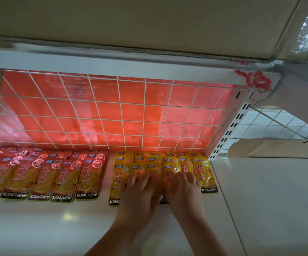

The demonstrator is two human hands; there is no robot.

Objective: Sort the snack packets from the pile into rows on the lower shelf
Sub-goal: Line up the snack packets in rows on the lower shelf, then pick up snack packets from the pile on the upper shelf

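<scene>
Yellow snack packets lie in overlapping rows at the right of the white lower shelf. Red snack packets lie in overlapping rows at the left, with a bare gap between the two groups. My left hand lies flat with spread fingers on the front yellow packets. My right hand lies beside it, fingers also spread and pressing on the yellow packets. The hands hide the middle packets of the front yellow row.
A white wire grid with red film behind it forms the shelf's back. The upper shelf's front edge overhangs. A slotted white upright bounds the right side, with a neighbouring white shelf beyond it.
</scene>
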